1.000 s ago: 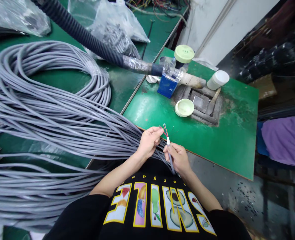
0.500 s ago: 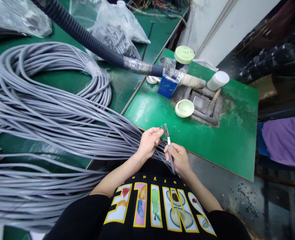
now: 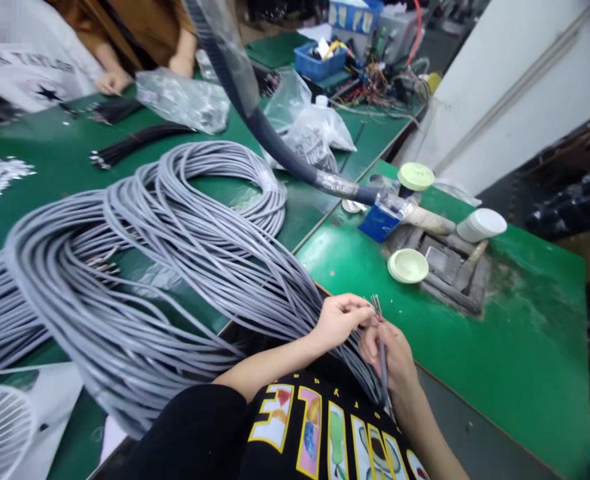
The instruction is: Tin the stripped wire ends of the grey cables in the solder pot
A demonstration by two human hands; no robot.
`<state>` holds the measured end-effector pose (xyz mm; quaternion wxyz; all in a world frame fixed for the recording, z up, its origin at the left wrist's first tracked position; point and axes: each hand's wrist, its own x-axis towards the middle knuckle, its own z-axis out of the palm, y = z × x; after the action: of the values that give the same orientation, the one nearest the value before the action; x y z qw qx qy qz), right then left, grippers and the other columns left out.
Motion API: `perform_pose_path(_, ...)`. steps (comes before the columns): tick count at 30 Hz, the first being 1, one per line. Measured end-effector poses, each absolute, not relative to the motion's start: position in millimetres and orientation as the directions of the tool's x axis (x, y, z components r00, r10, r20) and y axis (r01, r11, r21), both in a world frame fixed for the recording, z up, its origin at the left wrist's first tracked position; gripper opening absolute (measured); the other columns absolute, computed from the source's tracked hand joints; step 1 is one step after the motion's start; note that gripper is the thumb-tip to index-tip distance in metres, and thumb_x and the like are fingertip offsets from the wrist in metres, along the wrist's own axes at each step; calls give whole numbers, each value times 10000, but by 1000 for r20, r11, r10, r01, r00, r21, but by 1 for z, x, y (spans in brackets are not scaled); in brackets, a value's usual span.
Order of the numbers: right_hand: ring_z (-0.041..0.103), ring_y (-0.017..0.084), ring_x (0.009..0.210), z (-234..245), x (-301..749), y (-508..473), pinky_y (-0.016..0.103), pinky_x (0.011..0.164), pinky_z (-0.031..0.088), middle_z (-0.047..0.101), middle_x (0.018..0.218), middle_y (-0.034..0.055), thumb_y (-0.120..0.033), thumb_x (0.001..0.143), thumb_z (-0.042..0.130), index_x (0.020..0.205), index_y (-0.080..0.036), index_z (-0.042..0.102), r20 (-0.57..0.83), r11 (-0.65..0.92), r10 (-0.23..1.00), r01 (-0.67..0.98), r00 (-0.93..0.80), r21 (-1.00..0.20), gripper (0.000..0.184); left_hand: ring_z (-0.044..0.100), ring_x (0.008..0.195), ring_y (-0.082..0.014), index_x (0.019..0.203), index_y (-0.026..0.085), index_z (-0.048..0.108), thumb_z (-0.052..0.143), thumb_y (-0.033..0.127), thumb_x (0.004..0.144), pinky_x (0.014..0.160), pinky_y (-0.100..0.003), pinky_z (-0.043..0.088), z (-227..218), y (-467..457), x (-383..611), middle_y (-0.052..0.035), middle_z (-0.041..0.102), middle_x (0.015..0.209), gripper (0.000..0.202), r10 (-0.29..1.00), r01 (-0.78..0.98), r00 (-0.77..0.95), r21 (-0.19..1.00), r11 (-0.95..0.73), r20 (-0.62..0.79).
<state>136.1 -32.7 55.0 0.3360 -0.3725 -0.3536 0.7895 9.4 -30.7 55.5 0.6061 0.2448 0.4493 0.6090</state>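
Observation:
In the head view, my right hand (image 3: pixel 393 350) is closed around a grey cable (image 3: pixel 383 365) just below its stripped end. Thin reddish inner wires (image 3: pixel 377 308) fan upward out of it, with bare-looking tips. My left hand (image 3: pixel 345 321) pinches at the base of these wires, its thumb and fingertips against them; exactly which strands it grips is too small to tell. The white section below the wires is mostly covered by my fingers. Beside and under my left forearm runs a large bundle of grey cables (image 3: pixel 255 267), coiled on the green table.
A dark flexible hose (image 3: pixel 285 157) reaches over a soldering pot (image 3: pixel 442 263) with a blue box (image 3: pixel 379 223) beside it. Near it stand a pale green bowl (image 3: pixel 409 267) and a white tub (image 3: pixel 482 225). Plastic bags (image 3: pixel 185 100) and another person's hands (image 3: pixel 113 83) are across the table.
The view has swung left, bringing people and more cable coils into sight. My left fingertips have moved from the wire tips down to their base, hiding the white section.

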Motion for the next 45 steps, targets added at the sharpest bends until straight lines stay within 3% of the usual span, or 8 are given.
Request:
perform_pose_path(7, 373, 69, 352, 61, 131, -25, 208, 386, 278, 408, 355, -25, -413, 784, 640, 438, -158, 489, -361, -472, 841, -221, -402, -853, 456, 380, 414, -38, 694, 90, 710, 742, 474, 630, 425, -178, 315, 54, -39, 8, 21, 516, 440, 391, 974, -339, -207, 941, 19, -94)
perform_pose_path(11, 419, 71, 404, 62, 127, -25, 201, 416, 322, 461, 432, -33, -359, 748, 690, 508, -157, 525, -293, -349, 923, -220, -249, -911, 355, 454, 420, -65, 714, 98, 698, 726, 510, 636, 450, -201, 376, 52, -40, 9, -1, 560, 467, 420, 987, -470, -134, 883, 11, -84)
perform_pose_path(16, 502, 97, 514, 60, 127, -26, 228, 539, 415, 549, 531, -10, -347, 748, 695, 565, -147, 598, -54, -54, 997, 4, -52, -999, 289, 395, 377, -43, 640, 101, 666, 786, 513, 536, 399, -189, 297, 57, -36, 9, 24, 520, 430, 442, 967, -584, -161, 809, 67, -197)
perform_pose_path(20, 567, 127, 593, 57, 129, -27, 256, 616, 469, 612, 618, 4, -280, 754, 690, 664, -155, 670, 193, 195, 981, 215, -32, -957, 155, 318, 353, -17, 609, 105, 634, 814, 496, 486, 373, -179, 211, 61, -33, 8, 52, 480, 418, 448, 941, -639, -170, 759, 122, -294)
perform_pose_path(23, 612, 147, 661, 56, 131, -24, 270, 648, 509, 659, 714, 13, -197, 746, 690, 753, -180, 696, 358, 361, 932, 249, -61, -898, 19, 308, 354, -12, 607, 109, 616, 816, 478, 498, 379, -178, 192, 58, -31, 9, 59, 473, 420, 434, 939, -647, -168, 753, 125, -300)
perform_pose_path(27, 623, 132, 675, 56, 134, -18, 245, 655, 520, 671, 749, -4, -112, 739, 680, 804, -209, 696, 478, 494, 869, 266, -125, -828, 117, 311, 356, -13, 627, 113, 612, 811, 450, 532, 384, -178, 190, 49, -29, 10, 59, 483, 430, 403, 942, -635, -170, 763, 120, -289)
perform_pose_path(32, 608, 120, 675, 56, 139, -14, 229, 642, 507, 650, 737, -12, -107, 766, 654, 814, -211, 691, 434, 476, 879, 286, -201, -832, 121, 303, 353, -14, 638, 116, 615, 800, 454, 554, 382, -179, 189, 43, -26, 13, 65, 470, 421, 395, 944, -605, -161, 785, 136, -288)
perform_pose_path(45, 571, 128, 617, 57, 137, -10, 258, 583, 476, 619, 645, 2, -218, 744, 680, 664, -192, 697, 218, 210, 975, 147, 38, -967, 86, 311, 370, -19, 728, 137, 672, 772, 401, 613, 399, -172, 218, 46, -19, 13, 77, 451, 416, 305, 966, -527, -51, 829, 189, -252)
